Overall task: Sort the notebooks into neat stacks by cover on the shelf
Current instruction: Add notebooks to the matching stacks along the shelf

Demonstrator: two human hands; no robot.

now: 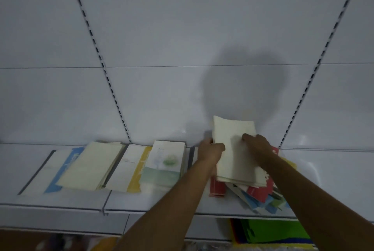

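Notebooks, cream bundle (234,149), tilted up off messy pile (259,192) at 4 o'clock on shelf (153,200). I see left hand (210,150) gripping bundle's left edge, fingers curled round it; right hand (258,144) pinching its right side, thumb on cover. Sorted stacks at 8 o'clock: blue-striped (60,171), cream (91,165), yellow-striped (129,169), green-picture (164,162). Green folders (273,230) on lower shelf.

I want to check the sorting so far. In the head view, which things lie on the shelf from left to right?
Blue-striped notebook → plain cream stack → yellow-striped notebook → green-picture stack → left hand → cream notebooks gripped by both hands → right hand, above the mixed red and blue pile.
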